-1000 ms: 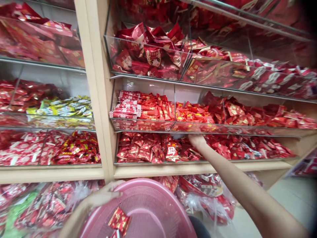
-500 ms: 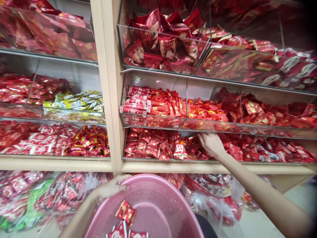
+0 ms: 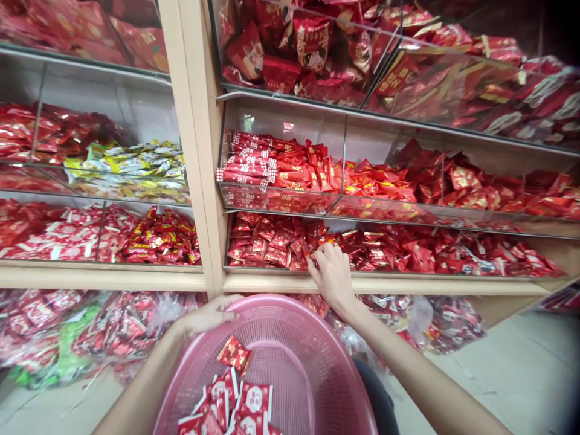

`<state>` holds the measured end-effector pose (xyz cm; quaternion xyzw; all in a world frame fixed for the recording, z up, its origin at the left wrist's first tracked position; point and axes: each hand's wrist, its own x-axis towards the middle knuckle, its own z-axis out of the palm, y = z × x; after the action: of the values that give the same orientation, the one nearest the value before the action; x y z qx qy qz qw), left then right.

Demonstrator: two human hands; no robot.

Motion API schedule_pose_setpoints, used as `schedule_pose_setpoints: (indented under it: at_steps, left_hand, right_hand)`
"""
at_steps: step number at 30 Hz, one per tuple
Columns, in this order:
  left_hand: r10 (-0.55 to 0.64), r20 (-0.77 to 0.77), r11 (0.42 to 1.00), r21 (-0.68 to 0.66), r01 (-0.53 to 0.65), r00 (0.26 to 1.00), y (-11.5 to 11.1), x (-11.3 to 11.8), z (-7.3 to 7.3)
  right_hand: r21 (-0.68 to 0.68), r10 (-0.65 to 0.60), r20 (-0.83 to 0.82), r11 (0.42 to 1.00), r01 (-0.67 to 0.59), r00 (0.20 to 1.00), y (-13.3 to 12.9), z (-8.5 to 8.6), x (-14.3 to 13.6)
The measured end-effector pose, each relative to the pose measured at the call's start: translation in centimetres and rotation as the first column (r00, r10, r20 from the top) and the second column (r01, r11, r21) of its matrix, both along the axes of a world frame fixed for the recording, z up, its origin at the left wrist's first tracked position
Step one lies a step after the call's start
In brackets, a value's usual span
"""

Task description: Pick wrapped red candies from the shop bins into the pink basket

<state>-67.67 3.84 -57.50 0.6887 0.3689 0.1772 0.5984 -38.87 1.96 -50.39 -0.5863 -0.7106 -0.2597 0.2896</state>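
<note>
A pink mesh basket (image 3: 312,329) stands low in front of the shelves, with several red packets (image 3: 254,399) inside. My left hand (image 3: 211,314) is closed around its upper left rim. Over the bottom shelf, my right hand (image 3: 333,269) has its fingers pinched at the front of the red packets; what lies between the fingertips is too small to name. Red and gold packets (image 3: 274,244) fill the compartment left of that hand.
Wooden shelves hold clear bins of red packets (image 3: 389,187) above and yellow-white packets (image 3: 136,160) at the left. A wooden upright (image 3: 197,157) divides them. Plastic bags of packets (image 3: 131,320) lie underneath, near the tiled floor (image 3: 516,362).
My right hand has moved left and forward to the shelf's front edge. The view has tilted down slightly, showing more packets in the basket. My left hand stays on the rim.
</note>
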Motion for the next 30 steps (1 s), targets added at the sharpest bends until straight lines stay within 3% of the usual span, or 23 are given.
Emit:
schedule_pose_setpoints:
  at_steps: [3,9,16,23,27,30]
  left_hand:
    - [0.009,0.007,1.000,-0.012,-0.009,1.000,-0.1,-0.2,0.1]
    - [-0.005,0.029,1.000,-0.003,0.005,1.000,-0.1,-0.6,-0.4]
    - [-0.014,0.026,1.000,-0.016,0.014,1.000,-0.2,-0.4,-0.1]
    - [0.003,-0.010,1.000,-0.006,-0.003,1.000,-0.2,-0.4,0.0]
    - [0.004,-0.004,1.000,-0.023,-0.004,1.000,0.0,-0.4,-0.2]
    - [-0.014,0.044,0.999,-0.051,0.016,0.999,0.3,-0.2,-0.5]
  right_hand:
    - [0.041,0.050,-0.164,0.998,-0.043,0.985,0.8,0.1,0.3]
    - [0.184,0.194,-0.435,0.975,-0.124,0.879,1.4,0.9,1.0]
    - [0.260,0.238,-0.432,0.956,-0.133,0.870,1.1,1.4,1.2]
    - [0.118,0.163,-0.514,0.986,-0.119,0.842,1.7,1.8,2.0]
    - [0.119,0.119,-0.514,0.991,-0.067,0.849,1.9,0.8,1.0]
    - [0.127,0.113,-0.350,0.989,-0.072,0.930,2.0,-0.6,-0.4]
